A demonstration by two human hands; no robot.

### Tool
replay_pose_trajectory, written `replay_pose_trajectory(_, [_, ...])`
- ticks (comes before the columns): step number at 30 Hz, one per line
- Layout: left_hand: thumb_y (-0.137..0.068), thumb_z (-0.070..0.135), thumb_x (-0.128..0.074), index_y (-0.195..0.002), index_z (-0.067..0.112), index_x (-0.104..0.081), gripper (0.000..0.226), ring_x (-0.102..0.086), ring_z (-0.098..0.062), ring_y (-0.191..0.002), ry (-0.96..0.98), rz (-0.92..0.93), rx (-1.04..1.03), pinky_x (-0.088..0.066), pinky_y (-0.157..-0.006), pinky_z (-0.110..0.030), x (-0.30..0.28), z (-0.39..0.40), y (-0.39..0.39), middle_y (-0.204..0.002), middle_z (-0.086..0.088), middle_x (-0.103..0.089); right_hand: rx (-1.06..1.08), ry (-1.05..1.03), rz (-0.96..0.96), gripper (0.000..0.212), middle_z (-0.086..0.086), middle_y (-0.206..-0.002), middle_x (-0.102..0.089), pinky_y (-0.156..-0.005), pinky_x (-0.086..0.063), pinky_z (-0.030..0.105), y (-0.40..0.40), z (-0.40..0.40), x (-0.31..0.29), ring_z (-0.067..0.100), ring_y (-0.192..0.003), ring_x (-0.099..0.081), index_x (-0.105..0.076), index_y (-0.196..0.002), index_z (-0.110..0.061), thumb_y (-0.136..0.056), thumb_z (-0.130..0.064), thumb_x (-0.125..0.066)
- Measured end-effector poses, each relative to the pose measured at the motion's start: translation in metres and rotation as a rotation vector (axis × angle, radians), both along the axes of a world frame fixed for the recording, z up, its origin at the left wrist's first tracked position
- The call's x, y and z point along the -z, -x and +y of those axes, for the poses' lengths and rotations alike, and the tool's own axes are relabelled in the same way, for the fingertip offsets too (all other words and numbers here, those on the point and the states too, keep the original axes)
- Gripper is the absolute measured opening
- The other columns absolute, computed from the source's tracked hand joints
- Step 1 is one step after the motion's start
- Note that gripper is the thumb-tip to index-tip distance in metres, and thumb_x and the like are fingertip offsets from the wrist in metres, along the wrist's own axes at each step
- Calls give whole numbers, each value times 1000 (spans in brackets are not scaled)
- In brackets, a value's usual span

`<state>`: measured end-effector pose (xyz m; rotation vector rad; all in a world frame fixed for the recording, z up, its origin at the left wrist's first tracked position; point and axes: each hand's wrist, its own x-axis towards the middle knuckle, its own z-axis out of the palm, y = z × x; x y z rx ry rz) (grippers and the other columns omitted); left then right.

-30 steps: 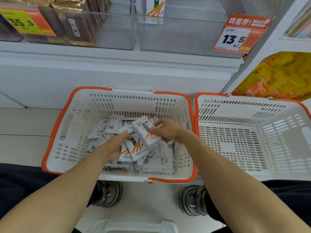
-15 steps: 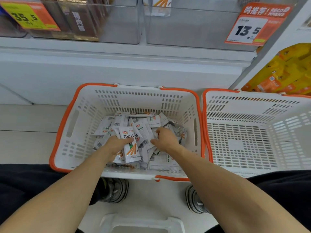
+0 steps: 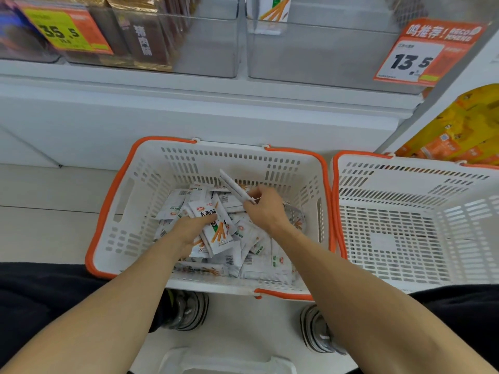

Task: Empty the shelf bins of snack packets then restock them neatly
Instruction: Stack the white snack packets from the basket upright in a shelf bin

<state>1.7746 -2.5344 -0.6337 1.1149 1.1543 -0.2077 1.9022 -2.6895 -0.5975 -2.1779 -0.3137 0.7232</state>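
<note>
The snack packets [image 3: 216,233] lie in a loose heap in the left-hand basket [image 3: 113,201], which sits on the floor against the base of the shelf unit. They look light and thin, flat foil-plastic sachets that should bend easily and slide over one another, so a stack will likely want squaring up and a firm pinch across its short edges (a grip on one corner would probably let the rest fan out). The left hand [image 3: 189,233] has its fingers curled round a small bunch of packets, printed face up. The right hand [image 3: 266,209] pinches a single packet [image 3: 235,187] by one end, so that it sticks up edge-on toward the basket's far wall.

A second basket [image 3: 405,238] stands just beside the first, touching it at the rim, with nothing showing inside. Above, the clear shelf bin [image 3: 324,58] with the 13.5 price tag [image 3: 415,58] holds just one visible packet at its back, and its neighbour [image 3: 151,41] holds dark pouches. The floor is pale and smooth.
</note>
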Motion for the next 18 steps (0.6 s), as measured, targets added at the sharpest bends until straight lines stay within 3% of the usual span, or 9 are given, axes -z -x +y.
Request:
replay_pose_trajectory(3, [-79,38,-82,-119,5,-69,54,-69,-37,-108,83,-97,-18,-51,-100,-57,-4,-4,-5,-117,-21,-71,-144,-20,-17,15,3,-95,-64,-62,-51,27,25,0,-8,19,-79,-61,-62,-103,-15,-90,-16,-68])
replay_pose_trajectory(5, [-87,43,-71,-122,7,-68,50,-68,-35,-110,92,-157,-58,-52,-99,-54,-13,-10,-9,-117,-18,-72,-186,-3,-49,24,3,-97,-66,-63,-53,30,40,0,-6,20,-82,-65,-61,-105,-15,-87,-26,-73])
replay_pose_trajectory(7, [-93,46,-60,-124,11,-68,47,-68,-34,-111,97,-199,-76,-55,-95,-52,-15,-13,-10,-117,-16,-72,-137,-60,19,29,5,-101,-66,-55,-52,26,48,1,-3,18,-78,-68,-59,-106,-18,-86,-34,-73])
replay_pose_trajectory(8, [-92,49,-58,-126,13,-67,50,-67,-35,-112,115,-217,-75,-54,-96,-54,-17,-15,-10,-119,-16,-71,-104,-100,64,27,5,-106,-65,-58,-56,28,50,1,-3,17,-80,-69,-61,-104,-20,-87,-37,-72])
replay_pose_trajectory(10, [-86,51,-60,-128,14,-65,57,-66,-37,-113,150,-249,-62,-53,-96,-59,-20,-16,-6,-121,-18,-70,-84,-140,75,13,3,-114,-63,-79,-61,39,49,0,-1,18,-91,-68,-68,-95,-26,-88,-37,-69])
replay_pose_trajectory(12, [-84,42,-67,-124,9,-67,52,-71,-36,-103,159,-245,-36,-59,-84,-54,-21,-18,-5,-116,-20,-72,-160,-106,44,9,-2,-111,-63,-87,-57,36,46,-3,-3,18,-96,-67,-75,-95,-22,-91,-27,-68])
replay_pose_trajectory(15, [-87,18,-74,-114,1,-71,33,-75,-32,-80,115,-155,-18,-62,-62,-43,-21,-20,-2,-107,-24,-73,-294,-48,98,16,1,-109,-73,-81,-51,26,39,-9,-4,15,-96,-67,-77,-105,-15,-92,-18,-68])
replay_pose_trajectory(18, [-86,12,-76,-108,1,-71,25,-74,-29,-78,-23,-28,-2,-62,-64,-40,-15,-7,7,-102,-22,-74,-259,79,148,26,5,-122,-68,-88,-50,27,30,-9,9,20,-109,-64,-69,-119,-11,-94,-15,-66])
